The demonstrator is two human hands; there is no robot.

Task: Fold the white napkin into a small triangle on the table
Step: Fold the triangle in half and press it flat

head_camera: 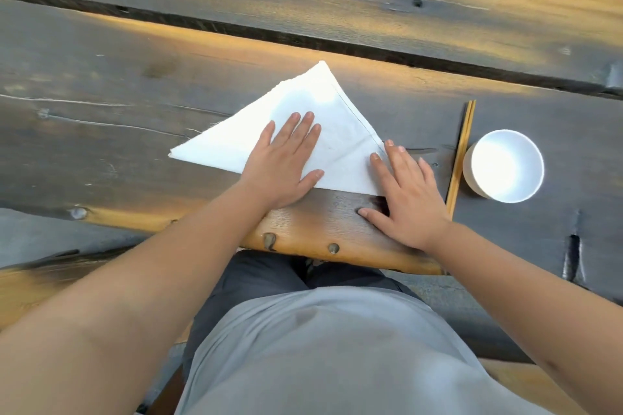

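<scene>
The white napkin [303,111] lies flat on the dark wooden table [101,77] as a large triangle, its peak pointing away from me and its long edge toward me. My left hand [283,165] presses flat on the napkin's middle, fingers straight and spread. My right hand [408,195] lies flat over the napkin's right corner, fingertips on the cloth and thumb on the bare wood below it.
A pair of wooden chopsticks [460,158] lies just right of my right hand, and a white bowl [504,167] stands beside them. A dark gap [303,40] runs across the table beyond the napkin. The table's near edge [337,253] is right at my lap.
</scene>
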